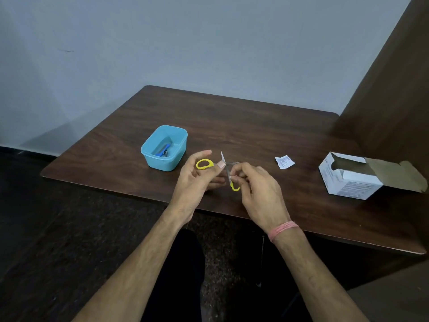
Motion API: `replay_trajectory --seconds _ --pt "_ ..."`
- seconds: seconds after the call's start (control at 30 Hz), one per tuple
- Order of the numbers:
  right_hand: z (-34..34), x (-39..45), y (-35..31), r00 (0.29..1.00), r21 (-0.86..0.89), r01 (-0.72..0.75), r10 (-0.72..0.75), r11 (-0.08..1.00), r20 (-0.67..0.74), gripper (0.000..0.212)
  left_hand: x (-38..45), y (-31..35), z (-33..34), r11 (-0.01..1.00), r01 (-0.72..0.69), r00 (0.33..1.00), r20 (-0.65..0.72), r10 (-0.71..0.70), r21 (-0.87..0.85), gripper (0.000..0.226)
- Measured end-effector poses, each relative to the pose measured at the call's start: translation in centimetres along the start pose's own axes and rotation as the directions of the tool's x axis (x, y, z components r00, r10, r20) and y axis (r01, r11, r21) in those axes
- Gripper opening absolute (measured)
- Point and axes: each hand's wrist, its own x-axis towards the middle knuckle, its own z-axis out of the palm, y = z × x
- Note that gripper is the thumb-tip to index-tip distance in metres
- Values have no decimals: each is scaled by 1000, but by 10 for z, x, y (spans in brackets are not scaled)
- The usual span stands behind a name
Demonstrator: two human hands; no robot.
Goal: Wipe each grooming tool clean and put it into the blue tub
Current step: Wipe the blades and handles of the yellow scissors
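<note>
A small pair of scissors (pixel 204 164) with yellow handle loops is held above the table's front edge, its blades spread wide. My left hand (pixel 193 182) grips it, thumb pressed near the pivot, with one loop by the forefinger. My right hand (pixel 260 191) pinches the other arm just above the lower yellow loop; I cannot see whether a wipe lies between those fingers. The blue tub (pixel 152 156) stands left of my hands and holds a blue-handled tool (pixel 163 151) and some small metal tools.
A torn white sachet (pixel 284 161) lies on the brown table (pixel 243 126) to the right of my hands. An open white cardboard box (pixel 348 180) sits near the right edge. A wall stands behind and a brown panel at right.
</note>
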Motion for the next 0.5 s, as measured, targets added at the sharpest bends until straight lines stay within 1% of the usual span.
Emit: replay_trajectory --seconds 0.07,0.1,0.17,0.27,0.4,0.5 --pt "-2 -1 3 1000 1 -11 11 1000 -5 16 -1 0 -1 999 -23 999 49 22 33 24" --pt "-4 -1 5 1000 22 -27 28 999 -8 16 -2 -2 -2 998 -37 998 59 34 47 16" --pt "-8 -2 9 998 107 -66 66 992 -2 18 -2 -5 -3 995 -53 998 45 50 89 10" --pt "-13 -2 14 993 232 -115 112 966 26 22 -1 -5 -4 974 -90 995 49 82 209 6" --pt "-11 -2 13 990 262 -139 132 955 46 24 -4 -9 -3 893 -206 978 111 176 401 9" --pt "-7 -1 10 981 258 -192 180 947 70 21 -5 -9 2 896 -191 982 85 172 400 17"
